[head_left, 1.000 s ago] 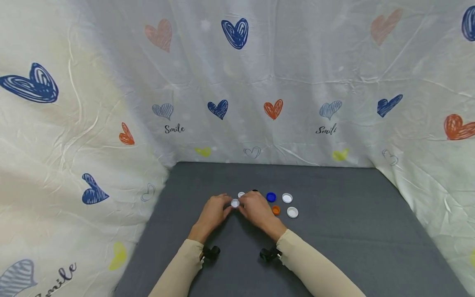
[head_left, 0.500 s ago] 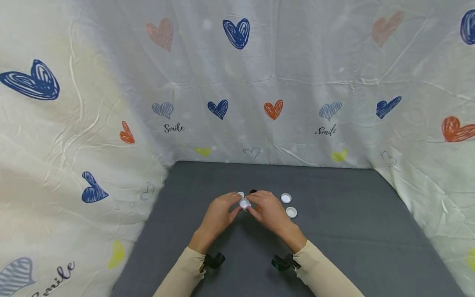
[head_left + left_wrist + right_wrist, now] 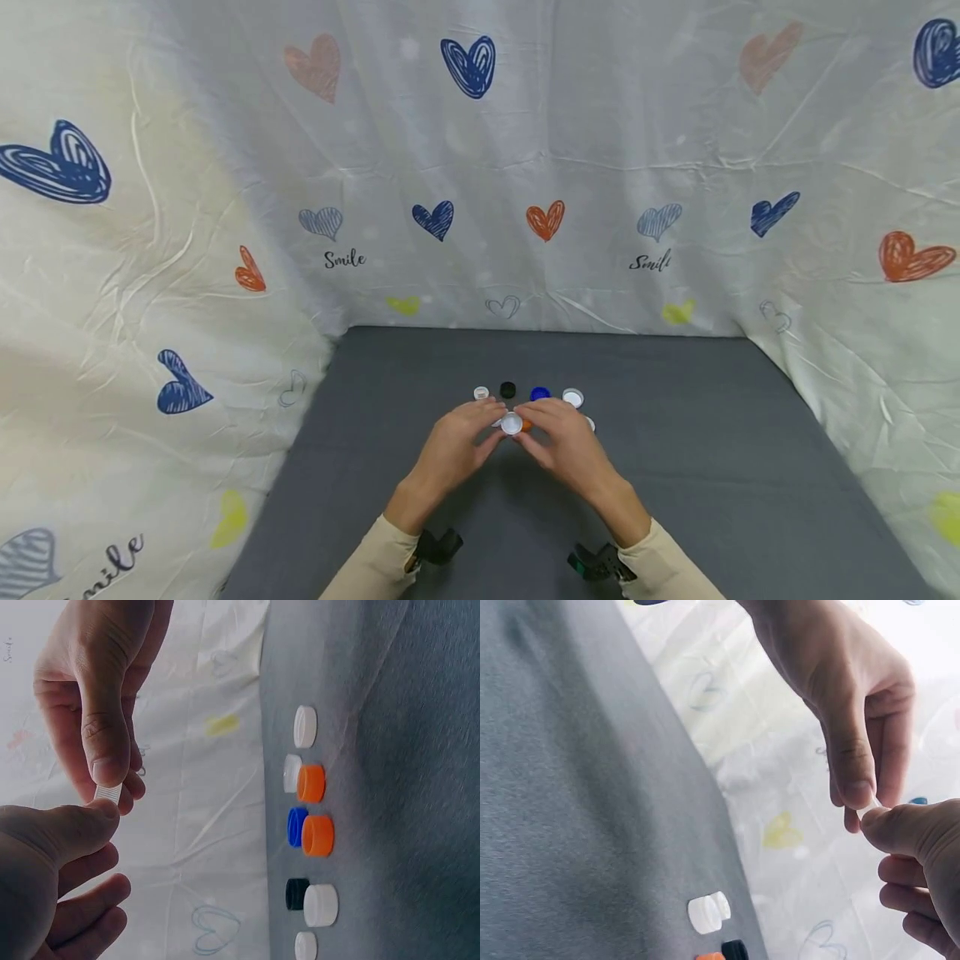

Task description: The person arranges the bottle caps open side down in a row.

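Observation:
My left hand [image 3: 459, 446] and right hand [image 3: 568, 443] meet above the table with fingertips close together. Between them a white bottle cap [image 3: 512, 423], its round face toward the head camera, is pinched by the thumb and fingers of both. In the left wrist view, the cap's ridged side [image 3: 108, 793] shows between the thumbs. Only a sliver of it shows in the right wrist view. Other bottle caps lie on the table beyond the hands: black [image 3: 507, 390], blue [image 3: 540, 392], small white [image 3: 481, 393] and white [image 3: 573, 397]. Two orange caps [image 3: 318, 835] stand in the left wrist view.
A dark grey cloth [image 3: 675, 467] covers the table. White curtains [image 3: 600, 125] printed with hearts hang at its back and sides. In the head view, the hands partly hide the front caps. Black wrist cameras [image 3: 438, 547] sit on both wrists.
Both hands have moved right and a little nearer, with the white bottle cap between them. The black and small white caps show fully now; the front caps on the right are more covered.

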`<action>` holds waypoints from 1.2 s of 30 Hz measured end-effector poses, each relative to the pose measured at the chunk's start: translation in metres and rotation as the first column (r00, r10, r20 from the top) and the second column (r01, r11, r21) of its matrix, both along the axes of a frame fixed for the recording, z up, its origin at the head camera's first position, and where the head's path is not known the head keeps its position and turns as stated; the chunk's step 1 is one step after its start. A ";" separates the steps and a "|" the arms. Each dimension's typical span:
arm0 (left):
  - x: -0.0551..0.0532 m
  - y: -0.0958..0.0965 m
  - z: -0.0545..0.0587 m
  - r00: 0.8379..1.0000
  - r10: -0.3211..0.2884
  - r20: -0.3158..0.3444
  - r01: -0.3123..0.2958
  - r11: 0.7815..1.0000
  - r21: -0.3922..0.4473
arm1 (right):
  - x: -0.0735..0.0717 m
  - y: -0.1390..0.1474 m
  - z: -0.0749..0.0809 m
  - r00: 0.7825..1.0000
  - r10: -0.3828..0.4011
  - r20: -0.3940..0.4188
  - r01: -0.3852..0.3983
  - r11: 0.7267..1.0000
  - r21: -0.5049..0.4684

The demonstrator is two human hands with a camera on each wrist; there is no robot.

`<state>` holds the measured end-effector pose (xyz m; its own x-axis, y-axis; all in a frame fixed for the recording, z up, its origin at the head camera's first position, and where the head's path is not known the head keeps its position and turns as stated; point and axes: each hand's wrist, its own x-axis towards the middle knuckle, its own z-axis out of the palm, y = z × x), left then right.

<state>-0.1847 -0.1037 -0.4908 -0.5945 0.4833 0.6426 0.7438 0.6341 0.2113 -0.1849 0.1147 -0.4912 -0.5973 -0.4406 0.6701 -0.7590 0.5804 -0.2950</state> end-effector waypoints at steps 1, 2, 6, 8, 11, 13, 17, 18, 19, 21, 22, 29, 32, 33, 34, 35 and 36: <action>0.001 0.001 -0.001 1.000 -0.007 -0.001 0.007 1.000 0.002 | 0.002 0.001 -0.001 1.000 0.004 -0.001 -0.004 1.000 -0.005; 0.002 0.001 -0.001 1.000 -0.016 0.000 0.016 1.000 0.004 | 0.003 0.002 -0.002 1.000 0.006 -0.001 -0.007 1.000 -0.008; 0.006 0.004 -0.003 0.999 -0.032 0.014 0.032 0.999 0.003 | 0.009 0.005 -0.006 1.000 0.007 0.025 -0.006 1.000 -0.007; 0.008 0.004 -0.004 0.999 -0.032 0.023 0.032 0.999 -0.003 | 0.011 0.006 -0.008 0.999 0.002 0.034 -0.002 1.000 -0.002; 0.008 0.005 -0.007 0.999 -0.029 0.033 0.029 0.999 -0.020 | 0.011 0.007 -0.010 0.999 -0.010 0.050 0.010 1.000 0.001; 0.008 0.005 -0.008 0.999 -0.031 0.020 0.031 0.999 -0.026 | 0.011 0.008 -0.011 0.998 -0.018 0.058 0.019 1.000 -0.006; 0.009 0.005 -0.009 0.999 -0.037 -0.034 0.035 0.999 -0.036 | 0.011 0.010 -0.011 0.995 -0.027 0.093 0.030 0.999 -0.039; 0.009 0.005 -0.009 0.998 -0.038 -0.050 0.036 0.999 -0.040 | 0.011 0.010 -0.011 0.994 -0.022 0.105 0.027 0.998 -0.054; 0.009 0.005 -0.009 0.997 -0.043 -0.062 0.040 0.998 -0.039 | 0.011 0.011 -0.011 0.993 -0.016 0.116 0.023 0.997 -0.067; 0.009 0.005 -0.010 0.995 -0.050 -0.087 0.047 0.998 -0.037 | 0.012 0.012 -0.010 0.988 -0.007 0.153 0.020 0.996 -0.086; 0.009 0.005 -0.010 0.994 -0.055 -0.098 0.052 0.998 -0.032 | 0.013 0.012 -0.010 0.985 -0.001 0.173 0.018 0.995 -0.094; 0.008 0.006 -0.012 0.993 -0.076 -0.089 0.078 0.997 0.024 | 0.018 0.014 -0.007 0.952 0.016 0.305 0.022 0.992 -0.121; 0.008 0.006 -0.013 0.998 -0.064 -0.025 0.066 0.994 0.081 | 0.019 0.016 -0.008 0.962 -0.019 0.272 0.051 0.993 -0.110; 0.008 0.007 -0.013 0.998 -0.061 -0.002 0.060 0.992 0.107 | 0.019 0.017 -0.008 0.968 -0.031 0.247 0.059 0.993 -0.106; 0.008 0.007 -0.013 0.998 -0.057 0.027 0.053 0.990 0.133 | 0.019 0.018 -0.009 0.974 -0.042 0.222 0.066 0.993 -0.101; 0.008 0.007 -0.013 0.997 -0.057 0.054 0.047 0.986 0.159 | 0.019 0.019 -0.009 0.980 -0.046 0.194 0.066 0.993 -0.099; 0.009 0.007 -0.013 0.995 -0.054 0.081 0.038 0.982 0.182 | 0.019 0.020 -0.010 0.986 -0.045 0.164 0.061 0.993 -0.097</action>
<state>-0.1760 -0.0963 -0.5035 -0.6308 0.3922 0.6695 0.7456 0.5453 0.3831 -0.1660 0.1344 -0.5007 -0.7217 -0.3401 0.6029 -0.6658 0.5794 -0.4701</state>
